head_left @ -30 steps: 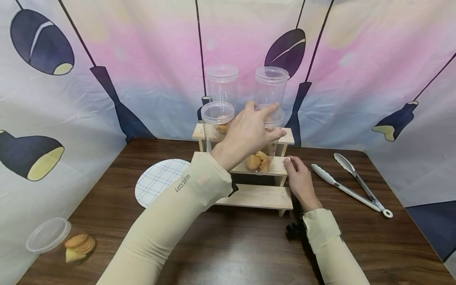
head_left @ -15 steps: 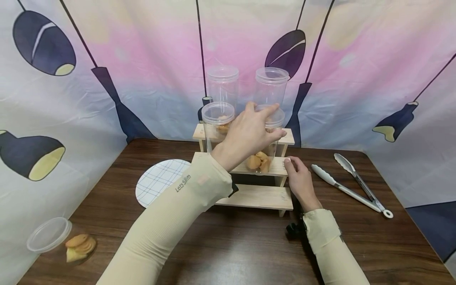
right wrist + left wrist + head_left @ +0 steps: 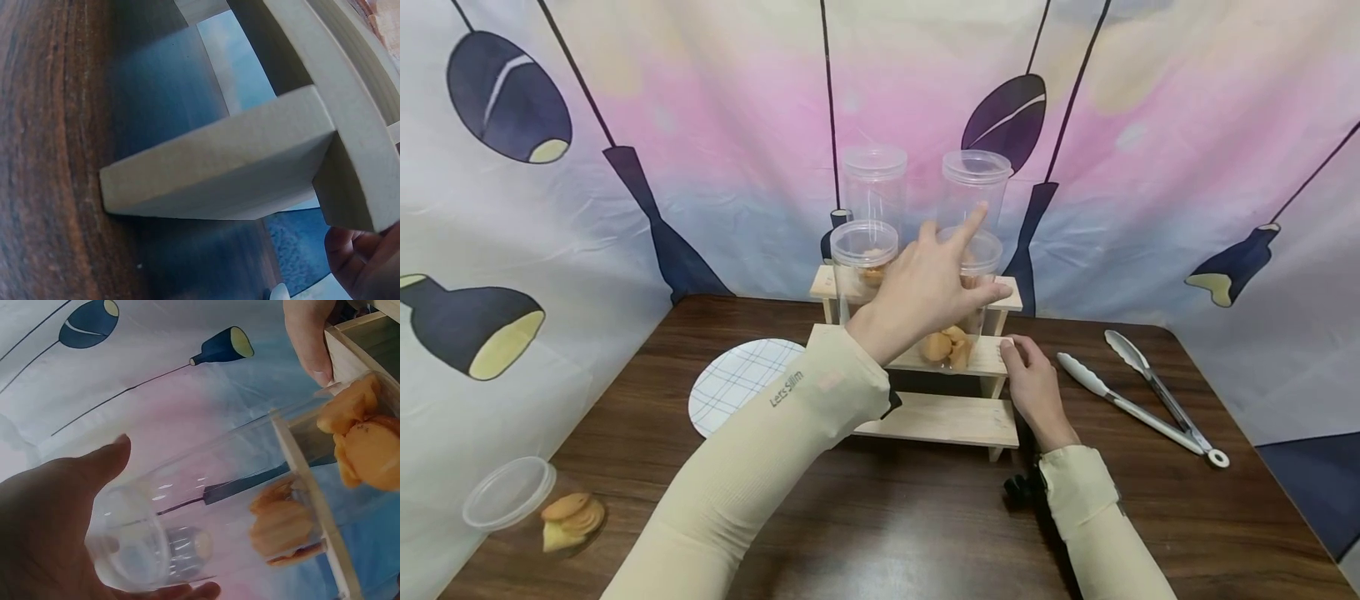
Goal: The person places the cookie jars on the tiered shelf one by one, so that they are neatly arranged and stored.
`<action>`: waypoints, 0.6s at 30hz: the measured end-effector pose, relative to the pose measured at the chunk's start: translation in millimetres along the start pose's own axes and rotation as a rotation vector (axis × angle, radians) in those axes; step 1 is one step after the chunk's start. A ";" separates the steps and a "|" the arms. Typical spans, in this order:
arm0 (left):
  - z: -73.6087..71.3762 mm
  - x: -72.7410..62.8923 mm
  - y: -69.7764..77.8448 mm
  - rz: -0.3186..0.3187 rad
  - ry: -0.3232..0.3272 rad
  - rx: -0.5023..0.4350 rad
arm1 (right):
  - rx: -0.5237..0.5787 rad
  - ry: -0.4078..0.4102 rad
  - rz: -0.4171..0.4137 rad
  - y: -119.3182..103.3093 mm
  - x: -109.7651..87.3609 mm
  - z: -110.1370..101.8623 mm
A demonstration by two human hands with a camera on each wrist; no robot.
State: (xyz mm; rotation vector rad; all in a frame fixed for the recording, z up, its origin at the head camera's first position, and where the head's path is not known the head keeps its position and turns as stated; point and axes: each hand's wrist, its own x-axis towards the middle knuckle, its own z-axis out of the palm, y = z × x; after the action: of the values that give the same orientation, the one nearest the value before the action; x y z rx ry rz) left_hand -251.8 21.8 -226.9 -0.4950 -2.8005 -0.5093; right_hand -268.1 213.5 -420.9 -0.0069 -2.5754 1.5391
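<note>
A clear lidded jar (image 3: 987, 257) with cookies at its bottom stands upright on the middle step of a wooden tiered stand (image 3: 955, 418), at the right. My left hand (image 3: 917, 283) reaches over its top, fingers and thumb spread around the lid. In the left wrist view the thumb is apart from the jar (image 3: 134, 544), while the other fingers lie partly behind it. Down at the middle step's right end, my right hand (image 3: 1036, 387) grips the wood between thumb and fingers; in the right wrist view its curled fingers (image 3: 342, 253) show beside the step's end.
Beside the reached jar stands another cookie jar (image 3: 861, 275). Two clear jars (image 3: 874, 187) are on the top step. A round checked plate (image 3: 730, 387) lies left of the stand, open tongs (image 3: 1150, 408) right. Another cookie jar (image 3: 508, 493) stands at the table's left edge.
The left hand's index finger has lifted and its fingers have spread wider over the jar. The right hand keeps its hold. The whole head view has shifted slightly.
</note>
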 end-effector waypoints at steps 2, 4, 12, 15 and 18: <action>-2.5 -3.9 -1.2 -0.011 0.001 0.003 | 0.000 -0.001 -0.001 0.4 -0.4 1.0; -5.7 -8.7 -1.6 -0.015 0.004 0.005 | 0.003 0.002 -0.005 0.7 -0.7 1.4; -20.1 -31.1 1.6 0.047 0.044 -0.005 | 0.013 0.004 -0.016 0.2 -1.3 0.8; -27.4 -41.7 1.8 0.108 0.077 -0.015 | 0.009 -0.001 -0.018 0.5 -1.3 0.6; -37.8 -57.4 0.3 0.209 0.139 -0.031 | 0.007 -0.010 -0.017 1.0 -1.3 -0.1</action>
State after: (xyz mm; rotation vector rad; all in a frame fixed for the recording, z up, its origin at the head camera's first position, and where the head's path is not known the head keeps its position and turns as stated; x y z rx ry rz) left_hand -192.5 -8.6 -209.9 -0.7210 -2.5751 -0.5211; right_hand -266.9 214.0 -421.9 0.0232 -2.5708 1.5463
